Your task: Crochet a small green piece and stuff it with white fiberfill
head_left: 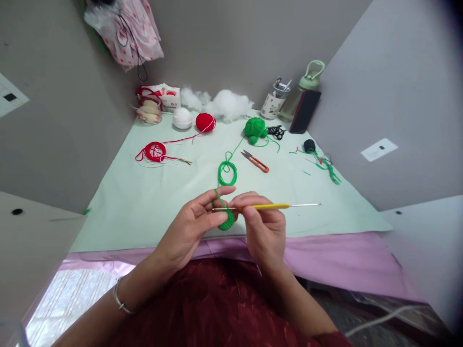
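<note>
Near the table's front edge, my left hand (pixel 197 217) pinches a small green crochet piece (pixel 226 221) between thumb and fingers. Green yarn runs over its raised index finger and back to a loose green yarn coil (pixel 227 173) on the table. My right hand (pixel 265 224) is closed around the yellow handle of a double-ended crochet hook (pixel 273 206). The hook's left metal end lies across the top of the green piece, by the left fingers; its other end points right. Whether a loop sits on the shaft is too small to tell.
Beyond my hands lie orange thread snips (pixel 255 161), a green yarn ball (pixel 255 127), a red yarn ball (pixel 205 122), a white yarn ball (pixel 182 118) and a red yarn coil (pixel 155 151). White stuffing (pixel 231 105), a pen cup (pixel 274 102), a bottle (pixel 289 103) and a phone (pixel 306 112) stand along the back.
</note>
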{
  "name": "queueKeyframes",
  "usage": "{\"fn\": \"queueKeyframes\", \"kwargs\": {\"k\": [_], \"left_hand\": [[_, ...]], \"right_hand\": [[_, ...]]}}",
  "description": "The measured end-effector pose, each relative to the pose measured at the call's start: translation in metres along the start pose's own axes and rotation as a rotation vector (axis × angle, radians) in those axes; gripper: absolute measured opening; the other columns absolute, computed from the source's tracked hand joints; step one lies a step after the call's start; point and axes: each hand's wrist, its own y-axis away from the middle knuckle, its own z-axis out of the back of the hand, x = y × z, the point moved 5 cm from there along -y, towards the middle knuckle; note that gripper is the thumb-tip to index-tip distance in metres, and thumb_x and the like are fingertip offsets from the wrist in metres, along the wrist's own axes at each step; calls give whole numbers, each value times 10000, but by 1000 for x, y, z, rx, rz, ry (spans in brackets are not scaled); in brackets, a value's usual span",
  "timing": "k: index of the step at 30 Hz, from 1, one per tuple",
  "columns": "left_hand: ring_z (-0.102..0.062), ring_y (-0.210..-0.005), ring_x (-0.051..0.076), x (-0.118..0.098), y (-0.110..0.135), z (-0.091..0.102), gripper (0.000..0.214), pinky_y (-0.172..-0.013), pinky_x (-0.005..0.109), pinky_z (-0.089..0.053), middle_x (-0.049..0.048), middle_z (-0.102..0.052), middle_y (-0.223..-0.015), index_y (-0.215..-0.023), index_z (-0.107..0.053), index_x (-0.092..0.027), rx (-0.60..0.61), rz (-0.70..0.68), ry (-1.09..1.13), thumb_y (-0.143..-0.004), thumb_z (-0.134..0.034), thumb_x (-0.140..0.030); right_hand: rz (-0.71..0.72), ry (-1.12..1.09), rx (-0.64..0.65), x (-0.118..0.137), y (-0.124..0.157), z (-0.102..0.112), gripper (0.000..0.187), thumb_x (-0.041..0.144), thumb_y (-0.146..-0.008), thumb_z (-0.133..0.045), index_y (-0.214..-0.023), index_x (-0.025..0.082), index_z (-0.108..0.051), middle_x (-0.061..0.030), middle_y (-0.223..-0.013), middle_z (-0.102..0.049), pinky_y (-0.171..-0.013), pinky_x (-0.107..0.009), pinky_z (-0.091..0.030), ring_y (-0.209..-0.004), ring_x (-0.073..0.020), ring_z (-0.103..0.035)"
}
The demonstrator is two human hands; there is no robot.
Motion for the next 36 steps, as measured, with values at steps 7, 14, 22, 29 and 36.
{"fn": "queueKeyframes", "kwargs": {"k": [7, 14, 22, 29, 36], "left_hand": [[-635, -995, 194, -1, 6, 7, 417, -1004, 353, -477, 26, -686, -1023, -1340, -772, -308, 80, -57, -176, -924, -804, -309], [-605, -869, 158, -10, 7, 2, 502, -867, 311, -530, -4, -605, -937, -1345, -750, -277, 40, -69, -320, -853, -822, -216], [-628, -932, 154, -15, 11, -1, 508, -982, 323, -529, -2, -626, -966, -1358, -733, -262, -30, -127, -458, -858, -785, -191], [-639, -931, 171, -19, 11, -1, 500, -1000, 342, -524, 1, -628, -923, -1348, -745, -259, -72, -187, -550, -855, -770, -185], [-639, -906, 156, -24, 14, -5, 483, -996, 321, -516, -11, -625, -889, -1325, -753, -253, -115, -308, -677, -856, -722, -143]], "right_hand": [[-119, -115, -12, -8, -3, 4, 153, 385, -959, -767, -925, 239, -801, -25, -841, -793, -597, -264, -556, -626, -126, -644], [-187, -175, 28, -5, -7, 3, 217, 424, -983, -729, -904, 223, -729, -28, -831, -790, -588, -268, -559, -591, -120, -618], [-79, -57, 90, 2, -4, 9, 186, 372, -1045, -652, -964, 229, -737, -38, -874, -803, -636, -289, -576, -676, -143, -665], [138, 211, 152, 22, 3, 9, 163, 265, -1079, -577, -1072, 250, -739, -51, -957, -803, -680, -343, -609, -782, -178, -726], [371, 435, 329, 36, 6, 2, 187, 164, -1071, -557, -1140, 228, -718, -85, -1000, -813, -797, -404, -635, -946, -219, -781]]}}
